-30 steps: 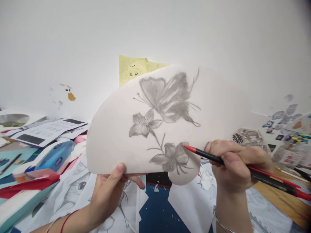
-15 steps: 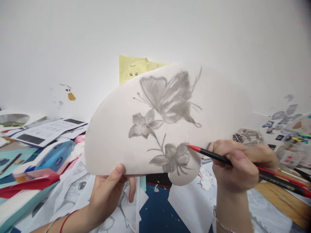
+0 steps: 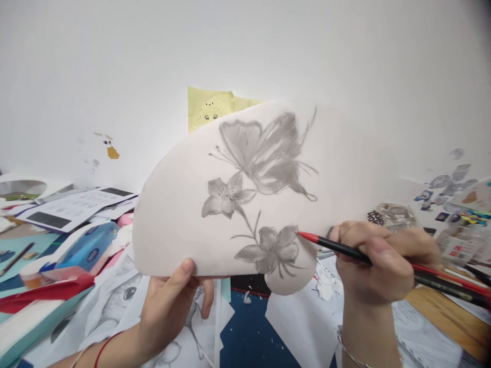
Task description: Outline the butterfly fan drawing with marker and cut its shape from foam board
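My left hand [image 3: 176,291] pinches the lower edge of a white fan-shaped paper [image 3: 172,220], thumb in front and fingers behind. The sheet is held up facing me and carries a grey shaded butterfly [image 3: 264,153] above two flowers on a stem. My right hand [image 3: 383,260] is closed around a slim black pencil [image 3: 341,248] with a red front section. Its pointed end is at the upper right petal of the lower flower [image 3: 274,248]; whether it touches the sheet I cannot tell. A red shaft also shows behind this hand.
Yellow paper [image 3: 195,105] hangs on the wall behind the sheet. Printed pages [image 3: 76,204], a blue packet [image 3: 90,245] and a red strip [image 3: 49,296] crowd the left. Below lie pencil drawings [image 3: 123,301] and a dark blue surface [image 3: 245,332] with scraps. Crumpled tissue [image 3: 326,286] lies right.
The paper has shifted very slightly left. My right hand and the pencil have moved a little right, the pencil's point drawing slightly away from the petal's edge.
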Demonstrator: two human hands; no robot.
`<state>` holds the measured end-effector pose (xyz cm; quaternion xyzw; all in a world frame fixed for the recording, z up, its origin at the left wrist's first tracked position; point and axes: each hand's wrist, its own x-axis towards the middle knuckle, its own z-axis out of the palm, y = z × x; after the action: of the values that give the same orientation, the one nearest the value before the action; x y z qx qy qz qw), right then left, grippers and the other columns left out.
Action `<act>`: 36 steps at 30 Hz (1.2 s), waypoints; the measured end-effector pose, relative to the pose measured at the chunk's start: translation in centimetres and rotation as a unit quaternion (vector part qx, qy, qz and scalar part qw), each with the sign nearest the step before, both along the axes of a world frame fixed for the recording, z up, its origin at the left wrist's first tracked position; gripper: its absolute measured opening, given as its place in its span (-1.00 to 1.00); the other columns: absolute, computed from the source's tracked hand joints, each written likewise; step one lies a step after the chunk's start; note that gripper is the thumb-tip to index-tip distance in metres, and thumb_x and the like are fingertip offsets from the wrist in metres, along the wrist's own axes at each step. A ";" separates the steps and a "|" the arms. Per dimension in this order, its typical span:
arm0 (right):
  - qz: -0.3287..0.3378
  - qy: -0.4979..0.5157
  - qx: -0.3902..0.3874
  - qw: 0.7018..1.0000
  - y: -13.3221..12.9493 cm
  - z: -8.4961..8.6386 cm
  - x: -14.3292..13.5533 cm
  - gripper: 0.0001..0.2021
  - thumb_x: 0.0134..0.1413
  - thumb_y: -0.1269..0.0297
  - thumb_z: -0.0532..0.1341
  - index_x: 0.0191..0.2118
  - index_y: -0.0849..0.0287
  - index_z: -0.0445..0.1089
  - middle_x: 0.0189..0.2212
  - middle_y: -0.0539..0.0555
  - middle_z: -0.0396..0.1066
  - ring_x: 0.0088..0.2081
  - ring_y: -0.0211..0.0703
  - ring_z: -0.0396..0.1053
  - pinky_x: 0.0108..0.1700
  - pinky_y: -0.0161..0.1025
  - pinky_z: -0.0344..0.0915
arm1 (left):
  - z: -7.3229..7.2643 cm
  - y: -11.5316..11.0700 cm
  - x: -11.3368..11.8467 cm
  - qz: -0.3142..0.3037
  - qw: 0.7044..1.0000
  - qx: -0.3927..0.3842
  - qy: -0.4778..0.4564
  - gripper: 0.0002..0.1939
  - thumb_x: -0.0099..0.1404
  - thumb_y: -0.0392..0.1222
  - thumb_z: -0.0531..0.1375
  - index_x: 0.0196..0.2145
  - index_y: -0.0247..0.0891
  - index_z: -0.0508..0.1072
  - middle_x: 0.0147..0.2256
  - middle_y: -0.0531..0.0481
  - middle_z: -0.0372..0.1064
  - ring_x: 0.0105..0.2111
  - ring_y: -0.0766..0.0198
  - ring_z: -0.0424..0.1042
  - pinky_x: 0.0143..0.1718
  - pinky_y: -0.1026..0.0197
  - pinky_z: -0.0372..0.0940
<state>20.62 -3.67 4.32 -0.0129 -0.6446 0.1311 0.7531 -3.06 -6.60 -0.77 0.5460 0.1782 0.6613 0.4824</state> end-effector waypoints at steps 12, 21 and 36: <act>-0.010 -0.022 0.025 0.999 -0.2 -0.1 0.2 -0.66 0.00 0.48 0.13 -0.65 0.18 -0.04 -0.73 -0.11 0.00 -0.71 -0.40 -0.02 -0.63 -0.35 0.06 | -0.2 0.1 0.2 -0.014 0.999 0.016 -0.031 -0.69 0.24 -0.06 0.19 -0.56 -0.32 0.38 -0.42 -0.09 0.47 -0.77 0.43 0.25 -0.73 0.32 0.14; 0.033 -0.037 -0.039 0.998 0.8 0.3 0.4 -0.77 0.10 0.32 0.19 -0.54 0.17 0.22 -0.77 -0.14 0.10 -0.74 -0.39 0.03 -0.61 -0.33 0.04 | -0.6 4.3 -0.7 0.052 0.994 -0.027 0.091 -0.65 0.27 -0.07 0.16 -0.56 -0.36 0.39 -0.54 -0.01 0.36 -0.68 0.39 0.26 -0.62 0.27 0.24; 0.017 -0.058 -0.214 0.975 6.4 -0.9 2.7 -0.83 0.02 0.29 0.20 -0.49 0.10 0.18 -0.60 -0.10 0.38 -0.53 -0.27 0.34 0.06 0.04 0.21 | -0.7 9.3 -4.5 -0.020 0.975 0.045 0.215 -0.70 0.27 -0.09 0.15 -0.45 -0.41 0.41 -0.59 0.01 0.32 -0.62 0.36 0.30 -0.59 0.30 0.27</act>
<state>23.31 2.75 3.38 -0.1700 -0.6446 0.2776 0.6918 -7.57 2.68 -1.49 0.6996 0.2372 0.5265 0.4209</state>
